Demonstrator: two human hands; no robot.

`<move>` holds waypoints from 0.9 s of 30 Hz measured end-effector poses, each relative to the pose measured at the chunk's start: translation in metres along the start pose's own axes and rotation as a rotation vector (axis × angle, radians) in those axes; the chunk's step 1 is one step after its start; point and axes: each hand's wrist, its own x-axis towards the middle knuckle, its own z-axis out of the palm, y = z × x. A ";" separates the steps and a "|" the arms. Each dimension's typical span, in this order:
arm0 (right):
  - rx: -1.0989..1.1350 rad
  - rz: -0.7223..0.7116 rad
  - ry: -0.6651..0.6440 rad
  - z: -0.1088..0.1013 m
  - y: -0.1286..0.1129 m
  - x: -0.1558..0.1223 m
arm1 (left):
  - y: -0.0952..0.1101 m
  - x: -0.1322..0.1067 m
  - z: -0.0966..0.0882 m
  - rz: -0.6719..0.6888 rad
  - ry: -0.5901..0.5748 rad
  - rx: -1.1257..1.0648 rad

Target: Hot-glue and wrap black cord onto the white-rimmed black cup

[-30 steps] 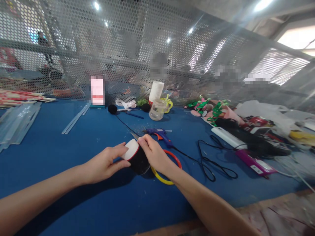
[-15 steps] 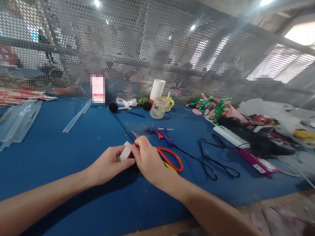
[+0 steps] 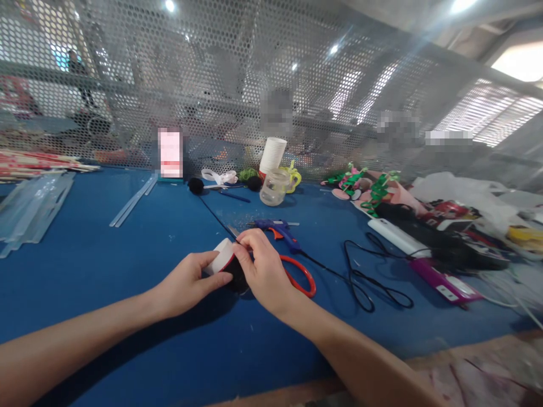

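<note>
Yarn (image 3: 216, 216) in black stretches straight from a wound ball (image 3: 195, 186) to the right hand (image 3: 267, 274), whose thumb and forefinger are pinched together on it beside a white paper cup (image 3: 223, 254). The cup leans between the two hands over the worktop (image 3: 161, 356), white end toward the left; past a red line it is covered in black, probably the same yarn, though the fingers hide much of it. The left hand (image 3: 186, 282), partly curled, grips the white end between thumb and fingers. Scissors (image 3: 310, 275) with a red handle lie beneath the right hand. Just beyond is a blue glue gun (image 3: 289, 239) with an orange trigger; farther back, a clear jar (image 3: 271, 195) stands before stacked paper cups (image 3: 274, 151).
</note>
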 end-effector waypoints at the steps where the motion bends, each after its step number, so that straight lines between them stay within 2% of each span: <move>1: -0.003 0.004 -0.005 0.001 0.001 0.000 | 0.000 0.000 0.000 0.001 0.000 0.006; 11: -0.084 0.095 -0.050 0.007 0.002 -0.002 | -0.005 0.000 0.003 0.016 0.010 -0.057; 19: -0.118 0.039 -0.035 0.009 0.001 -0.003 | 0.004 -0.001 0.002 -0.051 0.001 -0.112; 27: -0.194 -0.074 -0.030 0.012 -0.002 -0.004 | 0.005 -0.002 0.001 -0.022 0.011 -0.192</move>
